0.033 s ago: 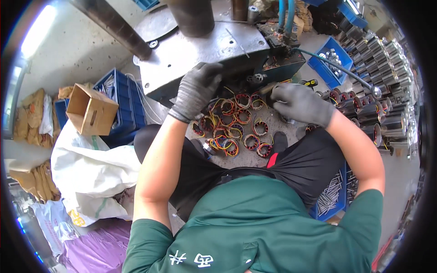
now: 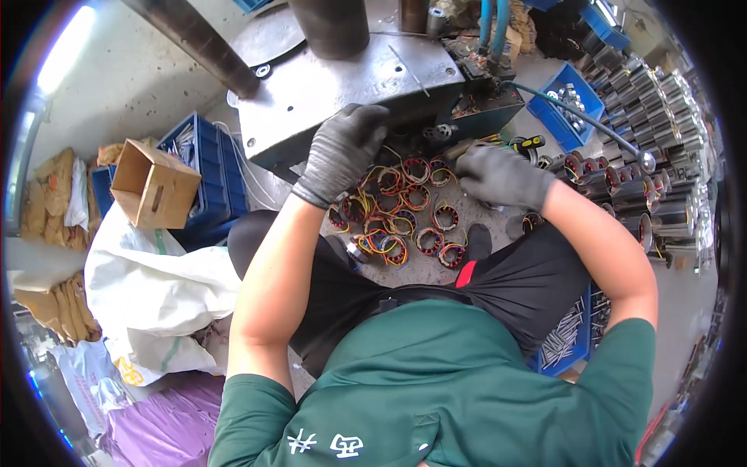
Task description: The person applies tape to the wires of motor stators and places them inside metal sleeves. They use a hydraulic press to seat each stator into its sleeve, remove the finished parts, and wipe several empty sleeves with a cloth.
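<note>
Concrete floor (image 2: 132, 86) around me, pale grey, bright daylight glare at upper left. Blue plastic crates (image 2: 204, 175) on my left, open cardboard box (image 2: 154, 187) on top. White sack (image 2: 156, 288) and purple bag (image 2: 167, 424) lower left. Rows of metal cylinders (image 2: 661, 117) on my right.

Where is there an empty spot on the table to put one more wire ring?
The barest patch is the grey table nearest the person, below the wire rings and beside the black lap. Between the left hand and right hand it is crowded. Metal cylinders fill the right.
</note>
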The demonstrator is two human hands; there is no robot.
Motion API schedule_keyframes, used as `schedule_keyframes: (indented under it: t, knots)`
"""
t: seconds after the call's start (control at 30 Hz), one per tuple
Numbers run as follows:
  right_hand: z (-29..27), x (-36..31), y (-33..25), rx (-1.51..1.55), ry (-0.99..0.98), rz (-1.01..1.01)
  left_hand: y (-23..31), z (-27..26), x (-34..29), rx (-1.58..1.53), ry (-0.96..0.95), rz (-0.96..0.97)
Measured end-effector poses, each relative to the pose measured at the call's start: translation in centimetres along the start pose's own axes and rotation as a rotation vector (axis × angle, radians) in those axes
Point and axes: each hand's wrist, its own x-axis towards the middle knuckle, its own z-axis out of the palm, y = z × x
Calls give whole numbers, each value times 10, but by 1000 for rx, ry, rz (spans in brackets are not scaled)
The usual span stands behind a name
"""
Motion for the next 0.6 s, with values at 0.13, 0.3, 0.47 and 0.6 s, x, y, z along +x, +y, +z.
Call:
schedule_keyframes:
  t: [0.13, 0.3, 0.47, 0.6]
  knots:
    - [142, 52, 46, -293, -578, -52, -1, 6, 8, 31, -56, 29]
    - [288, 32, 67, -546, -880, -404, -2, 5, 14, -3, -123, -8]
    - [310, 17, 73, -295, -736, -370, -3, 8, 10, -2, -181, 10]
    - [314, 23, 65, -361, -904, -439, -6, 7, 8, -8, -204, 9]
